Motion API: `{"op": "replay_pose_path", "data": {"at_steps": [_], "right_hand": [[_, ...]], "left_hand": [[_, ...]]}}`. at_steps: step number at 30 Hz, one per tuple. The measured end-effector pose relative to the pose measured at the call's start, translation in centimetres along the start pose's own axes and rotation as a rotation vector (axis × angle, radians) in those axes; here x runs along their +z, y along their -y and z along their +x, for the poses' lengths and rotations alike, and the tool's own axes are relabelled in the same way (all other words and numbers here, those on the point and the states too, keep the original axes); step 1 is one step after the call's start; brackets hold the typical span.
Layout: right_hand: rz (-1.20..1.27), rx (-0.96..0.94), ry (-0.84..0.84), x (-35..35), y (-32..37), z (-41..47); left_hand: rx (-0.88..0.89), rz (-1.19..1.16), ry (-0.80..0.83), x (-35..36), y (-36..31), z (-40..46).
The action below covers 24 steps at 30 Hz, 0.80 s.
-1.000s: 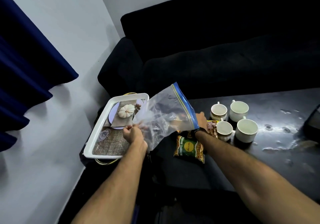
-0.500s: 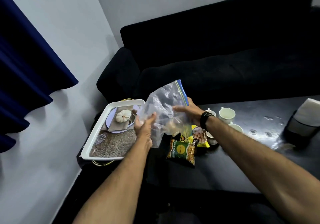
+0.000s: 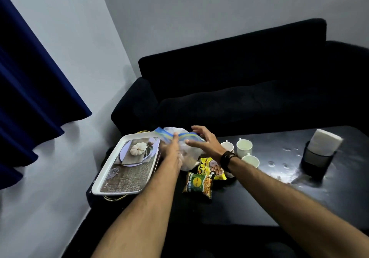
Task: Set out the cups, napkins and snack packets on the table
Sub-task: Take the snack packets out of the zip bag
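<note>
A clear zip bag with a blue seal is bunched between my two hands, above the table's left end. My left hand presses against its left side and holds it. My right hand lies on its right side with fingers spread. Below the bag, a green snack packet and a yellow one lie on the black table. Three white cups stand just right of my right wrist, one partly hidden behind it. White napkins stick out of a dark holder at the far right.
A white tray with a printed picture sits left of the table, its corner under my left forearm. A black sofa runs behind the table. There is a grey wall and a blue curtain on the left.
The bag, held up and spread a second ago, has come down and is crumpled between my hands. My right hand has let go of it and opened its fingers.
</note>
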State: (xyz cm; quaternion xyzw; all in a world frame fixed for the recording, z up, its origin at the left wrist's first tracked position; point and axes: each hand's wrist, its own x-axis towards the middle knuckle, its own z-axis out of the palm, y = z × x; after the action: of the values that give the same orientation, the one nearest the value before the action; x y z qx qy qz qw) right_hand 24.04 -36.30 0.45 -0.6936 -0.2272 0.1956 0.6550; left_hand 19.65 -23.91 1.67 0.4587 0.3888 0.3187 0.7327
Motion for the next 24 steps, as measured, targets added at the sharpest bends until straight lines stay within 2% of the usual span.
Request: {"op": "replay_pose_path", "data": {"at_steps": [2,3,5,8,11,15,17,20,21,24], "right_hand": [[0.079,0.115,0.048,-0.6,0.2,-1.4],[0.149,0.158,0.105,-0.7,0.2,-1.9],[0.353,0.130,0.144,-0.9,0.1,-2.3],[0.488,0.052,-0.078,-1.4,1.0,-2.2],[0.518,0.114,-0.274,-2.4,1.9,-1.7],[0.426,0.208,-0.417,-3.6,2.3,-1.6],[0.428,0.289,-0.309,-4.4,2.3,-2.1],[0.407,0.379,0.027,-5.0,2.6,-3.5],[0.339,0.375,0.048,-5.1,2.5,-3.6],[0.157,0.336,-0.102,-5.9,1.8,-4.3]], "left_hand": [[-0.022,-0.134,-0.014,0.3,-0.8,-0.7],[-0.069,-0.149,0.037,0.6,-1.0,-1.1],[-0.129,-0.116,0.187,1.3,-1.0,-2.1],[-0.009,0.031,0.296,2.3,-0.2,-3.5],[0.080,0.220,0.468,2.3,0.6,-5.3],[0.140,0.360,0.663,1.9,2.0,-6.3],[0.213,0.495,0.706,1.7,2.6,-6.7],[0.357,0.673,0.712,1.5,3.5,-7.2],[0.401,0.712,0.718,1.5,3.8,-7.3],[0.374,0.824,0.752,1.5,4.8,-7.8]]}}
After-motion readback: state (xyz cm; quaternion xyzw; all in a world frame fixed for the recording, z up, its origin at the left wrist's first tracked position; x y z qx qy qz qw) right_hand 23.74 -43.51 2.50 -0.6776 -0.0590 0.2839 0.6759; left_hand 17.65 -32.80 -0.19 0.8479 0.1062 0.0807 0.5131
